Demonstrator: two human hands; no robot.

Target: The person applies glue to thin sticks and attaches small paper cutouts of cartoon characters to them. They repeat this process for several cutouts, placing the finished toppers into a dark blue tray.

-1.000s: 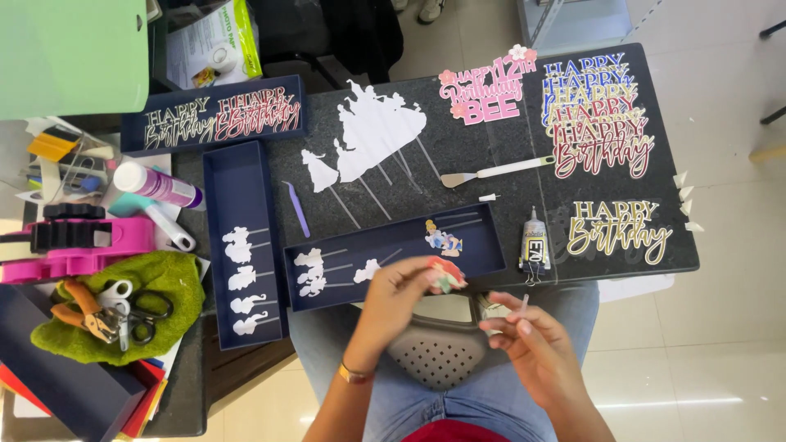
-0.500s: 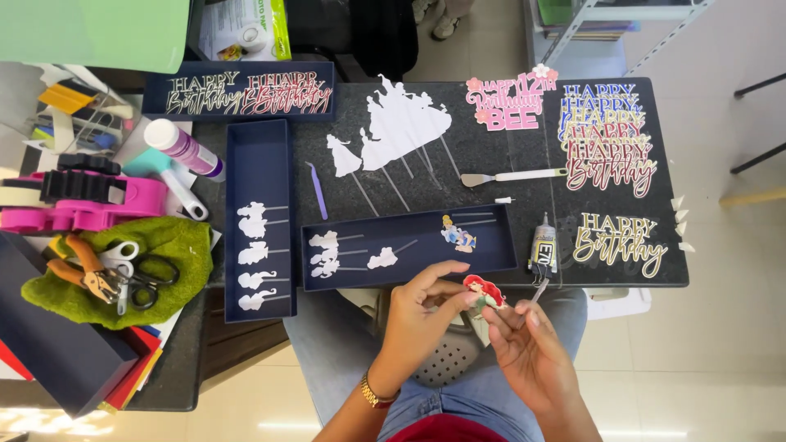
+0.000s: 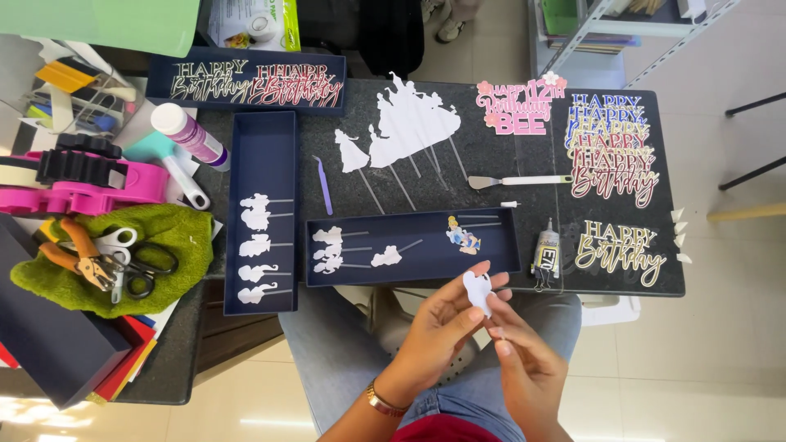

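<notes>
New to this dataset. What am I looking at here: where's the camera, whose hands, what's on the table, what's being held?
There is no machine: a person works with two bare hands. The single camera sits on that person's head and looks down, so you see their lap and arms at the bottom edge.

The left hand and right hand together pinch a small white paper cutout above the lap.

In front lies a dark table. On it are a long navy tray and an upright navy tray, both holding white cutouts on sticks, plus larger white silhouettes, stacked lettering toppers, a glue tube and a spatula. At left, scissors and pliers rest on a green cloth.
</notes>
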